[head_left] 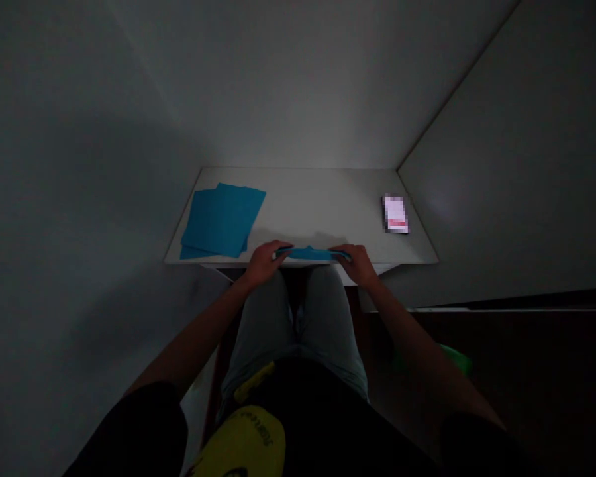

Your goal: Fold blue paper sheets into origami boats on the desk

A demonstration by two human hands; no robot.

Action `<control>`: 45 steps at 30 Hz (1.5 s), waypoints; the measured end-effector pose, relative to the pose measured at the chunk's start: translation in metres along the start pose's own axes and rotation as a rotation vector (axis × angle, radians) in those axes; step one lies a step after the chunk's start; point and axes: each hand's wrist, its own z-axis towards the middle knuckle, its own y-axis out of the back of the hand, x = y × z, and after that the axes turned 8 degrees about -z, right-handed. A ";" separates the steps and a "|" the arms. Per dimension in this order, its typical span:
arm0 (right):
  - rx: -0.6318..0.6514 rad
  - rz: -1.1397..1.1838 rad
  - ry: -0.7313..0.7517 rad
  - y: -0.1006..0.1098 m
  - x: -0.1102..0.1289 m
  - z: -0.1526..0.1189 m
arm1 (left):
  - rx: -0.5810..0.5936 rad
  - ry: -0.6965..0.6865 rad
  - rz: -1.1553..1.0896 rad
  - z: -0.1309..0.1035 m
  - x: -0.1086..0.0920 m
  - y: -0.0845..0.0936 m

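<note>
Between my two hands is a folded piece of blue paper, seen nearly edge-on as a narrow strip above the table's front edge. My left hand pinches its left end, and my right hand grips the right end, thumbs toward me. Parts of the paper's ends are covered by my fingers. To the left, several loose blue sheets lie overlapping on the white table.
A phone with a lit, blurred screen lies at the table's right side. Walls close in the table at the back, left and right. Below on the right, a green object shows on the dark floor, partly behind my forearm.
</note>
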 end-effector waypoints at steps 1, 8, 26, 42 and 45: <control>-0.023 0.070 -0.017 0.006 0.000 0.008 | -0.064 0.017 -0.081 0.010 -0.002 0.004; -0.031 0.024 -0.269 0.005 -0.019 0.061 | -0.162 0.207 -0.131 0.061 0.014 0.008; 0.062 -0.325 0.044 -0.023 -0.043 0.040 | 0.291 -0.145 0.379 -0.002 0.028 0.006; 0.137 -0.389 0.113 -0.011 -0.032 0.014 | -0.011 0.203 0.274 0.023 0.014 -0.008; 0.168 -0.399 0.155 -0.008 -0.035 0.006 | -0.029 0.238 0.275 0.030 0.017 -0.007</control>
